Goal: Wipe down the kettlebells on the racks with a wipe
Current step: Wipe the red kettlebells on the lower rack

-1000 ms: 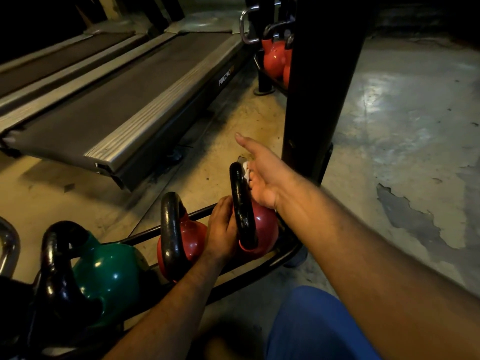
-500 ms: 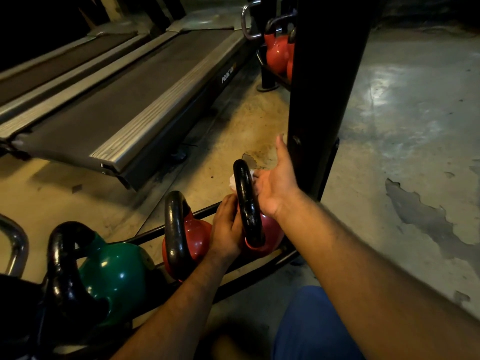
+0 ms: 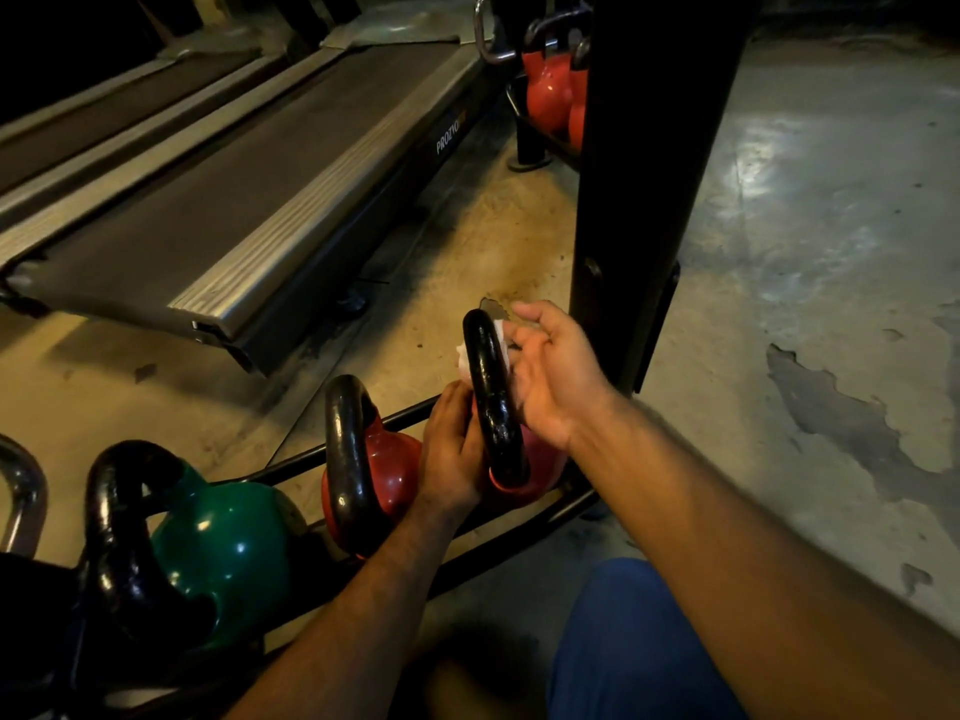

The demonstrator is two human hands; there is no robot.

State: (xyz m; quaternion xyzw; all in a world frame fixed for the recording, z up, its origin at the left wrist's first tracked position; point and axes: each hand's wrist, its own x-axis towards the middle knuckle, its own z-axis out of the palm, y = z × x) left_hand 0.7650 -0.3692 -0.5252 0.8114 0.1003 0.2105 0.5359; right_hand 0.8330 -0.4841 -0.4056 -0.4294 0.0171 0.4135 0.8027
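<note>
Curling since earlier: right hand (image 3: 550,376) grip pinching wipe (image 3: 464,358) on handle (image 3: 491,397); left hand (image 3: 451,454) relaxed.

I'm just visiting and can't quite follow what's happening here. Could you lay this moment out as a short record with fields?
place: gym floor, low rack beside a treadmill
being cleaned: red kettlebell at the rack's end, black handle
wipe: white, pressed to the handle's upper part
right hand: holds the wipe on the handle
left hand: rests against the kettlebell, steadying it
neighbours: second red kettlebell, green kettlebell
further back: more red kettlebells on another rack
</note>
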